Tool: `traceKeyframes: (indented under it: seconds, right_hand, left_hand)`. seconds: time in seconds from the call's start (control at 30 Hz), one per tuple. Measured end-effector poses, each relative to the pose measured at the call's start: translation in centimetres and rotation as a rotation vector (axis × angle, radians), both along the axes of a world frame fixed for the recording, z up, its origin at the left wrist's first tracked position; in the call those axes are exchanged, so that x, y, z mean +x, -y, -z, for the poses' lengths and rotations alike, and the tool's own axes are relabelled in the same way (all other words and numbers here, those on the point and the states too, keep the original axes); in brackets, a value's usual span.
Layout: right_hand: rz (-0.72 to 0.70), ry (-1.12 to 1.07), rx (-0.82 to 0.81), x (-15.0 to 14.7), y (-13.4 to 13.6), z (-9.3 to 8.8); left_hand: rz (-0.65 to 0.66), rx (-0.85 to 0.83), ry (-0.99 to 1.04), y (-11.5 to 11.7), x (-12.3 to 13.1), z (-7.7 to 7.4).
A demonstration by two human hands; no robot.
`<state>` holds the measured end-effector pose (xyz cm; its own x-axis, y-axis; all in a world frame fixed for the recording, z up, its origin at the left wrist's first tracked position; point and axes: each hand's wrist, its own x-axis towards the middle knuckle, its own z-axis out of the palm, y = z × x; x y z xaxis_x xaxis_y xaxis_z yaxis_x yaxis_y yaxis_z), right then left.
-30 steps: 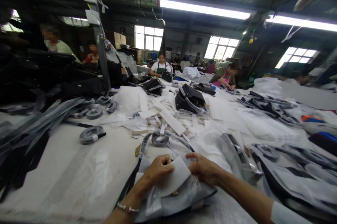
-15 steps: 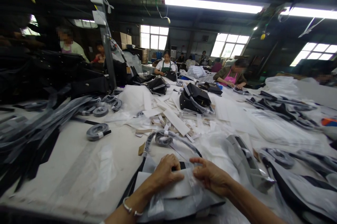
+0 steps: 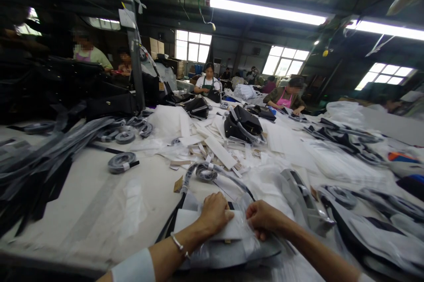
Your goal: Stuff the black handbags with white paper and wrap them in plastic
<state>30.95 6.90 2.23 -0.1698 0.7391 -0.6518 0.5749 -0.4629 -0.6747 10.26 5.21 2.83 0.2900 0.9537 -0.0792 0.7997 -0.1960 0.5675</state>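
My left hand (image 3: 214, 213) is curled, fingers pressed down on a white card (image 3: 212, 230) that lies on a black bag wrapped in clear plastic (image 3: 228, 251) at the table's near edge. My right hand (image 3: 263, 218) is closed in a pinch on the clear plastic beside the card's right end. The two hands almost touch. A wrapped black strap (image 3: 205, 172) curls just beyond them. A bracelet circles my left wrist.
White paper strips and tags (image 3: 220, 152) litter the table's middle. Black handbags (image 3: 242, 124) stand further back. Rolled wrapped straps (image 3: 122, 161) lie left; plastic-wrapped bag parts (image 3: 371, 216) pile up right. A steel pole (image 3: 135, 48) rises at left. Other people sit working at the far side.
The white card, raised and tilted a second ago, now lies flat on the wrapped bag under my left hand. My right hand has closed from loosely curled to a pinch on the plastic.
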Motion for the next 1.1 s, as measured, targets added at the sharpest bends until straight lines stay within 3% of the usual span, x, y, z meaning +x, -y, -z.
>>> traceKeyframes:
  seconds: [0.2,0.43,0.63,0.7,0.8,0.93,1.0,1.1]
  right_hand:
    - [-0.053,0.081,0.017,-1.0,0.1,-0.8]
    - [-0.1,0.049,-0.056,0.3,0.1,-2.0]
    - [-0.137,0.132,0.045,0.7,0.3,-1.7]
    - [-0.135,0.199,0.109,1.0,0.1,-2.1]
    - [-0.109,0.308,0.26,1.5,0.0,-3.7]
    - [-0.11,0.344,0.748,0.9,2.0,-5.5]
    - [-0.271,0.243,0.936,0.1,3.9,-5.0]
    - [-0.623,0.091,0.943,-0.9,6.3,-2.6]
  left_hand:
    - [0.044,0.075,-0.027,0.7,0.4,0.1]
    - [0.112,0.089,-0.014,0.3,-0.6,-0.1]
    - [0.121,0.084,0.038,0.7,-0.7,0.2]
    - [0.134,0.071,0.068,0.5,-0.8,-0.4]
    - [0.181,0.048,0.158,0.0,-2.4,-2.5]
    - [0.149,0.09,0.224,1.0,-6.4,-5.2]
    - [0.121,0.129,0.117,2.9,-8.1,-4.5]
    - [0.21,0.185,-0.129,6.3,-9.5,-0.8]
